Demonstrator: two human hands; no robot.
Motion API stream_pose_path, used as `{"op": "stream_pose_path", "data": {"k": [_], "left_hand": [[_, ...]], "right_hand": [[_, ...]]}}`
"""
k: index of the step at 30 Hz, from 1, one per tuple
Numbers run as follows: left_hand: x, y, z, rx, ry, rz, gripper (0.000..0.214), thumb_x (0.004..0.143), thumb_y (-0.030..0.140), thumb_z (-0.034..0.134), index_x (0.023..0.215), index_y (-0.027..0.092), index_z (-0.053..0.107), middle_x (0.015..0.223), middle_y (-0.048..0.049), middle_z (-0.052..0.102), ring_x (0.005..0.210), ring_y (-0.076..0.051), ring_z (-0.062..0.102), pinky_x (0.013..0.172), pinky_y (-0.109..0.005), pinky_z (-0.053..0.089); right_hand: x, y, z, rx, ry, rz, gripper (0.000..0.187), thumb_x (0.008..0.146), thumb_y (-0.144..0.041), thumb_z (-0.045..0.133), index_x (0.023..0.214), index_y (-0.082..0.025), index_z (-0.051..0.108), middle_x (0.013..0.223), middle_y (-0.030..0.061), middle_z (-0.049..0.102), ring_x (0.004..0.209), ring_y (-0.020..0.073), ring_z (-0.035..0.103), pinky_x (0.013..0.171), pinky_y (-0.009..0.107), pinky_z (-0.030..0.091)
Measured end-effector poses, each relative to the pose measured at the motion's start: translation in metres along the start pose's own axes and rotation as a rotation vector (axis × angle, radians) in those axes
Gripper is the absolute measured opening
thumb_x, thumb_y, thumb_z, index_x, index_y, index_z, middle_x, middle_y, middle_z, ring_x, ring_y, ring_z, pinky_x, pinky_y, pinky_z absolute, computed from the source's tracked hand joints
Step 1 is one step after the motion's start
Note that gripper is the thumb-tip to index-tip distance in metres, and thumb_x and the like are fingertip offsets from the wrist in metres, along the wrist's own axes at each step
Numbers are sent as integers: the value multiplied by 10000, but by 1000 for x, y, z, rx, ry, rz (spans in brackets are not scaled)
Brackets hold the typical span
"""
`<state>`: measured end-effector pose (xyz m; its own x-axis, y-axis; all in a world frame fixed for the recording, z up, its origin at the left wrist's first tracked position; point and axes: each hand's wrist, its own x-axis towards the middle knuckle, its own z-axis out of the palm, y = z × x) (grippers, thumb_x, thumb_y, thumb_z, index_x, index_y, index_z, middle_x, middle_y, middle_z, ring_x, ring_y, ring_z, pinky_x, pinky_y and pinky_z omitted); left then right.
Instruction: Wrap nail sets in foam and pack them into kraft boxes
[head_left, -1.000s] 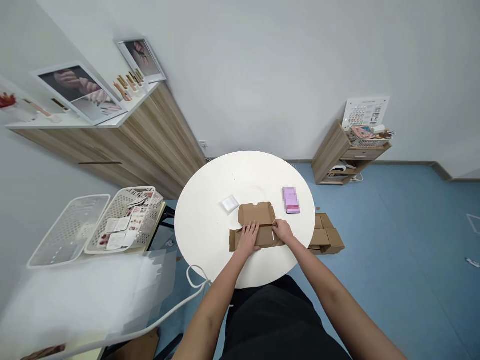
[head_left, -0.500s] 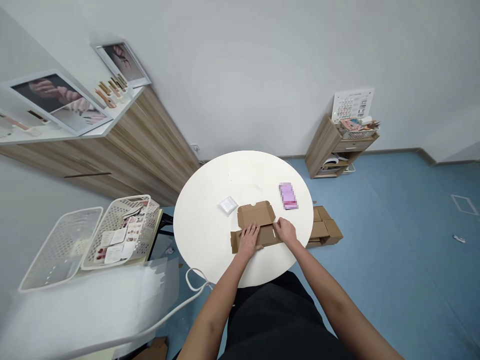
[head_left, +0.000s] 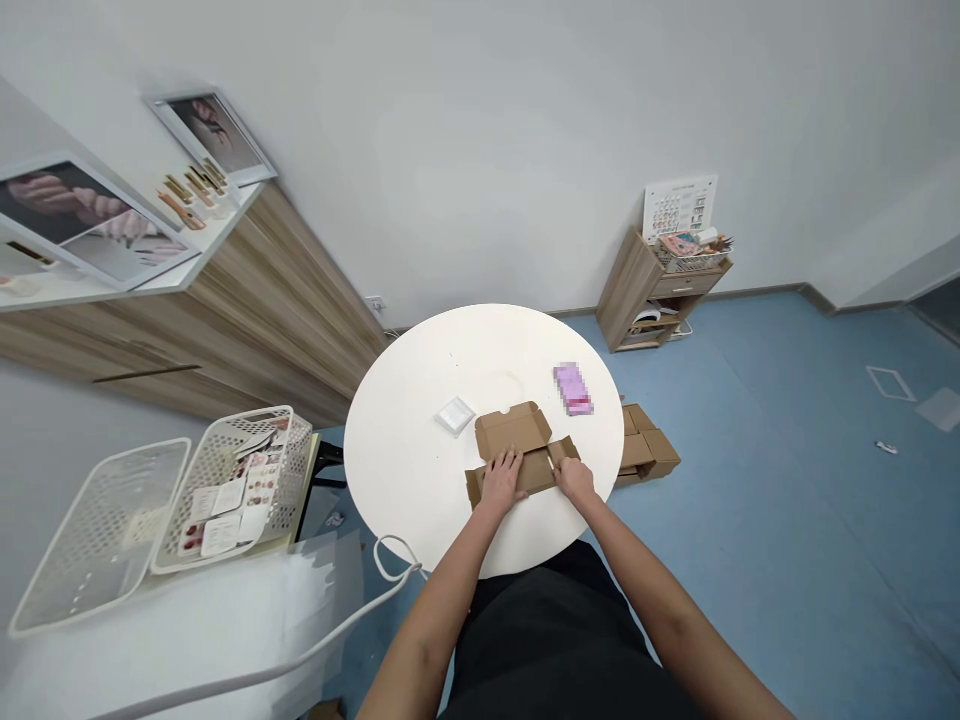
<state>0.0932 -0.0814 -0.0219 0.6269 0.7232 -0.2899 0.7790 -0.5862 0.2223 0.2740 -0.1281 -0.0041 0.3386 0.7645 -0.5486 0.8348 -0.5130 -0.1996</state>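
A brown cardboard box [head_left: 536, 470] lies unfolded on the round white table [head_left: 405, 470], its lid [head_left: 514, 428] laid back on the far side. My left hand [head_left: 501, 482] rests flat on the near panel with its fingers spread. At the right end of that panel, my right hand [head_left: 574, 479] has its fingers curled round the cardboard by the end flap [head_left: 564, 449]. The fingertips are partly hidden. Beyond the box to the left sits a small white square packet [head_left: 454, 416]. To the right is a purple pack [head_left: 573, 388], blurred out.
Folded cardboard boxes [head_left: 646, 447] are on the floor right of the table. At left, a white basket [head_left: 289, 480] holds cards and a white cable [head_left: 330, 640] crosses towards the table. A small wooden cabinet [head_left: 626, 295] stands against the wall.
My right hand has moved slightly towards me, and the right end flap now shows above it. The box's near panel has turned a little; my left hand stays flat on it.
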Motion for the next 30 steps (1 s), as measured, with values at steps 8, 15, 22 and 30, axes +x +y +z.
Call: {"op": "stream_pose_path", "data": {"k": [8,15,22,30], "left_hand": [[1,-4,0,18,0,23,957,733,445,756,1513,299,221,1561,-108,326,1403,-320,338,1107,-487,310],[3,-3,2,-27,-5,7,1056,677,398,806,1518,283,178,1564,-128,314,1414,-334,320,1126,-485,289],[3,-3,2,-40,-15,-4,1073,663,420,813,1521,274,185,1566,-128,305,1425,-339,293,1135,-493,278],[3,-1,1,-63,-28,-3,1055,655,372,816,1514,252,214,1580,-133,272,1435,-336,270,1139,-501,270]], "right_hand": [[4,32,2,235,377,18,310,940,-340,411,1046,-165,644,1111,130,648,1078,244,564,843,298,413],[16,46,-3,527,91,160,568,988,-403,182,1000,-156,694,913,110,716,876,223,654,702,286,457],[4,20,3,612,-19,31,506,956,-466,333,946,-143,722,886,84,728,821,192,657,666,243,444],[7,-3,10,253,52,36,326,835,-465,618,975,-174,669,1063,84,675,930,194,634,631,237,374]]}}
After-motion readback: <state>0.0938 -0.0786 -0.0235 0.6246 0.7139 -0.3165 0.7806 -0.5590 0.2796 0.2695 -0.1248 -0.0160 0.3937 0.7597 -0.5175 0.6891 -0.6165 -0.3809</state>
